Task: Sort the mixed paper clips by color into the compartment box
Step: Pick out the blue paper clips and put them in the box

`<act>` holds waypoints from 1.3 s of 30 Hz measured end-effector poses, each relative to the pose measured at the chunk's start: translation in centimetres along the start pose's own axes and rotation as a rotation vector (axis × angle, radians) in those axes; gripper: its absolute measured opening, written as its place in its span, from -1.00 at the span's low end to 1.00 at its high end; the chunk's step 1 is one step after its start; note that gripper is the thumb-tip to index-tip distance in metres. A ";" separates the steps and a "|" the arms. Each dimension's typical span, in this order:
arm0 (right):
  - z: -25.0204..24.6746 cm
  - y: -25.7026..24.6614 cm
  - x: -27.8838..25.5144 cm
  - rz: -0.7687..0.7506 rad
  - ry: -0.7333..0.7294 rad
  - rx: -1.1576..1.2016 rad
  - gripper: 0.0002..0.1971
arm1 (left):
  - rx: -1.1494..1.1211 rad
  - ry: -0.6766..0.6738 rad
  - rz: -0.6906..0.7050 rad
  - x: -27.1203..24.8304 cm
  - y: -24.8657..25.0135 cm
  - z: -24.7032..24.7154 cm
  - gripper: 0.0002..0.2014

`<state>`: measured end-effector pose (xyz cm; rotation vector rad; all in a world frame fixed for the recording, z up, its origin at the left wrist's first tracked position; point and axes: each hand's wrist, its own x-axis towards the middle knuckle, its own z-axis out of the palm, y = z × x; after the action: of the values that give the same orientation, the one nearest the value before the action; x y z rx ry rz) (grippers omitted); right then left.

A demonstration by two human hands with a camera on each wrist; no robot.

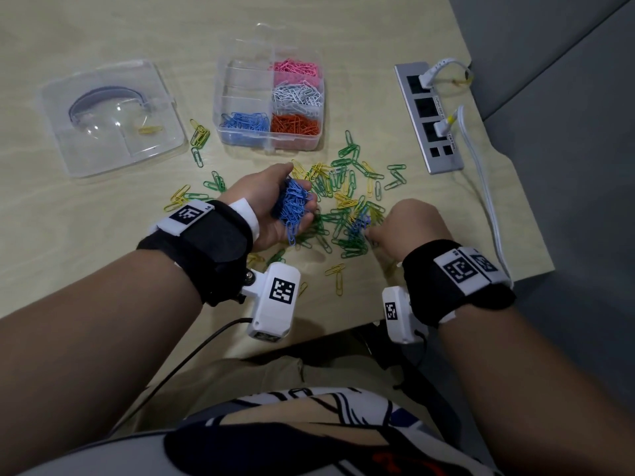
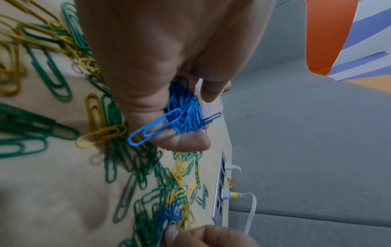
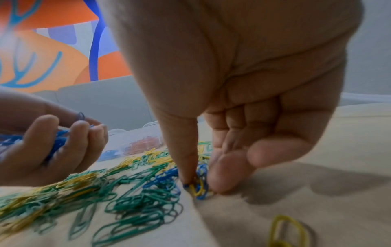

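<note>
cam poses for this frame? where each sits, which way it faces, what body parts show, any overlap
Head: above, looking down at the table; box, both forearms, left hand, right hand.
Left wrist: along the left palm toward the power strip; grip on blue clips.
Right wrist: low over the table, along the fingers pinching at the pile.
Shared: all three show the pile; each wrist view catches the other hand.

Illumination is dim, soft and overhead. The pale wooden desk (image 1: 103, 218) shows diffuse shadows beneath both hands. The head view bows straight edges near its borders. Both wrist views are blurred on the nearest green and yellow wire paper clips (image 3: 131, 200), with grainy backgrounds.
</note>
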<state>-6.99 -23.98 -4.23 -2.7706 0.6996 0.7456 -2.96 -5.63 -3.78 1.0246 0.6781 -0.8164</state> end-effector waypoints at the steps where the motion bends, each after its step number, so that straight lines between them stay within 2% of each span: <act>1: 0.1 0.0 0.1 -0.008 0.017 0.015 -0.57 | -0.001 -0.004 -0.005 0.0 -0.1 0.2 -0.61; 6: -0.6 1.0 1.0 -0.046 0.071 0.079 -0.91 | 0.007 0.003 -0.014 -0.1 -0.9 1.0 -0.61; 9: -1.0 2.0 0.6 -0.108 0.128 0.157 -0.86 | 0.025 0.029 -0.018 -0.2 -1.7 1.6 -0.61; 14: -1.3 3.5 -0.3 -0.170 0.193 0.354 -0.90 | 0.063 0.033 -0.018 -0.4 -3.1 2.8 -0.60; 16: -1.5 3.4 -1.0 -0.260 0.207 0.481 -0.89 | 0.072 0.027 -0.027 -0.5 -3.7 3.5 -0.59; 19: -1.6 2.5 -2.9 -0.436 0.142 0.606 -0.88 | 0.094 0.026 -0.039 -0.6 -4.6 4.6 -0.58; 21: -1.3 2.2 -3.5 -0.482 0.136 0.636 -0.89 | 0.097 0.019 -0.044 -0.5 -5.1 5.2 -0.58; 23: -1.3 2.8 -2.7 -0.443 0.218 0.576 -0.88 | 0.077 0.007 -0.044 -0.4 -5.4 5.4 -0.59; 25: -1.3 3.9 -1.2 -0.356 0.268 0.419 -0.82 | 0.039 0.011 -0.036 -0.4 -5.5 5.1 -0.61; 27: -1.2 4.7 0.1 -0.310 0.262 0.255 -0.76 | -0.009 0.031 -0.026 -0.4 -5.5 4.6 -0.62; 29: -0.7 4.7 0.9 -0.335 0.253 0.174 -0.81 | -0.058 0.044 -0.018 -0.4 -5.3 4.3 -0.61; 32: 0.3 3.5 1.5 -0.416 0.253 0.168 -0.95 | -0.080 0.062 0.004 -0.3 -5.0 3.8 -0.59; 39: 0.3 3.4 3.2 -0.392 0.241 0.172 -0.93 | -0.063 0.091 0.040 -0.2 -4.5 2.8 -0.65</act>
<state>-6.37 -28.11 -6.28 -2.7350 0.2255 0.2645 -6.48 -9.43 -4.67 1.0199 0.7541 -0.7131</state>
